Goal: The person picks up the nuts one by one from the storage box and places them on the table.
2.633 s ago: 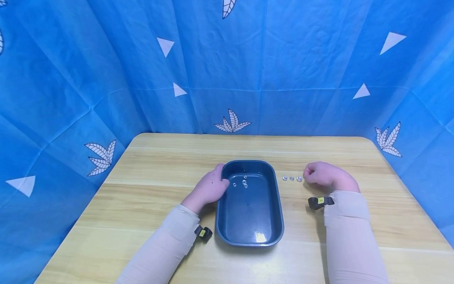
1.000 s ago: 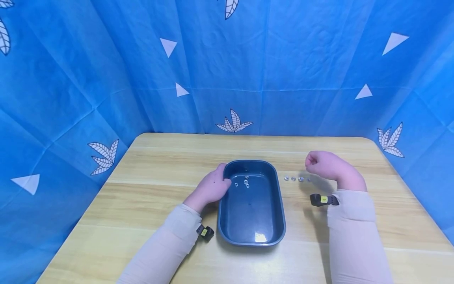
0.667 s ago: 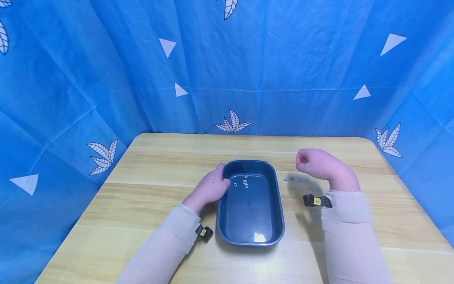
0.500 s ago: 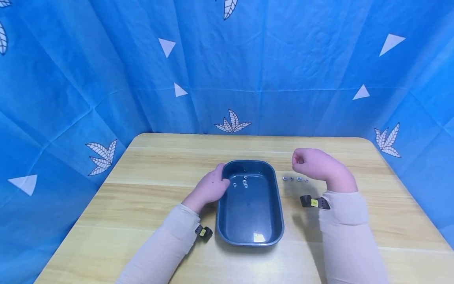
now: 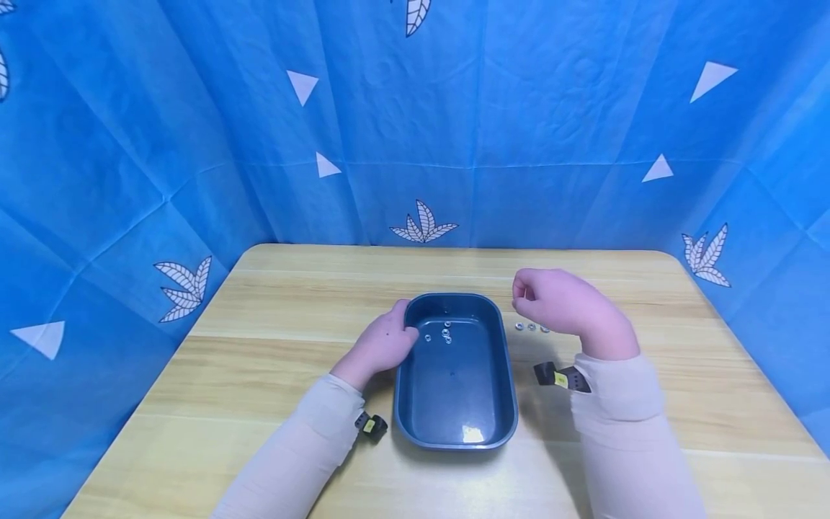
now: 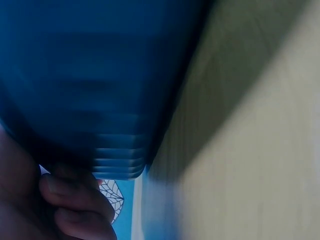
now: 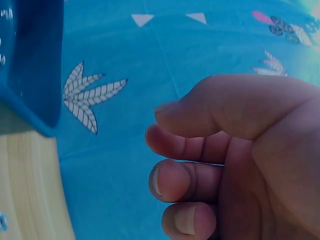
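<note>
Left hand (image 5: 382, 339) clamps dark blue oblong plastic tray (image 5: 454, 447) on pale wooden bench (image 5: 311, 281), likely steadying it; small silvery rings (image 5: 446, 333) inside. Right hand (image 5: 567, 306) loosely curled, seemingly empty, near similar rings (image 5: 532, 327) beside tray.

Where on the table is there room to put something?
The table is bare left of the left arm, right of the right arm, and between the blue tray and curtain. Crowded: right of the tray, little shiny rings and the right hand.

Glare spots the tray (image 5: 454, 404); the left wrist view is dim
</note>
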Tool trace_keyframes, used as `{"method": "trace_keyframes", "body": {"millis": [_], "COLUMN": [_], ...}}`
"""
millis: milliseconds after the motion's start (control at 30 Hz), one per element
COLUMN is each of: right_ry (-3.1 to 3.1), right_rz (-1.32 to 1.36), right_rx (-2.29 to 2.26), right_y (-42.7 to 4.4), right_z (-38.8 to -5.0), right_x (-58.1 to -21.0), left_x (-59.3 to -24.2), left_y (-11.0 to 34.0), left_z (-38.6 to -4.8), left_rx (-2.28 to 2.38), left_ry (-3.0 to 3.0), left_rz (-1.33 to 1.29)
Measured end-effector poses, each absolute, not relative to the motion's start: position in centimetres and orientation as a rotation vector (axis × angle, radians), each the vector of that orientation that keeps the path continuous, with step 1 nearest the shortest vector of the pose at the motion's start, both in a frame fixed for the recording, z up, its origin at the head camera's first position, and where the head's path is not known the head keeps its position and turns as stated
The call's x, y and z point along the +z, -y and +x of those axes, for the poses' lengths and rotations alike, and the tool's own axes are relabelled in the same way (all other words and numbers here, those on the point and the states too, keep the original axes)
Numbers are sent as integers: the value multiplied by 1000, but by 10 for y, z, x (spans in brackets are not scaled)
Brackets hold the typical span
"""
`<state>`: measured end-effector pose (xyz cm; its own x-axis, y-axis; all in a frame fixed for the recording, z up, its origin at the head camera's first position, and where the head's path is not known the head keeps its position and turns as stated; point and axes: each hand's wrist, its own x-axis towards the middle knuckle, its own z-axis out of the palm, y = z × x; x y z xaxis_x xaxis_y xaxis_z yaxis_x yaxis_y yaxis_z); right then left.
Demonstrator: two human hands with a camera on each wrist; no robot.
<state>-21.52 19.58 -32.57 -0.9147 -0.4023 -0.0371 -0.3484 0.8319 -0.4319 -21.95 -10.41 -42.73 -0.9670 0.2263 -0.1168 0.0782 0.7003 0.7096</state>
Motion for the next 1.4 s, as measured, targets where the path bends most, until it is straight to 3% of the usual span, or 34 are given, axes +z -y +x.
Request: {"method": "trace_keyframes", "body": {"millis": [967,1400], "right_ry": [-2936,-2894], "right_rz": [-741,-802], "right_rx": [-566,-441], "right_y": [-120,-103], "right_z": [-220,-232], "right_x": [-335,-364], "left_x": [-428,-426], "left_y": [105,105], "left_z": [-221,-219], "left_rx": [1137,1135], "left_ry": [-2692,-2680], "left_rz": [235,250]}}
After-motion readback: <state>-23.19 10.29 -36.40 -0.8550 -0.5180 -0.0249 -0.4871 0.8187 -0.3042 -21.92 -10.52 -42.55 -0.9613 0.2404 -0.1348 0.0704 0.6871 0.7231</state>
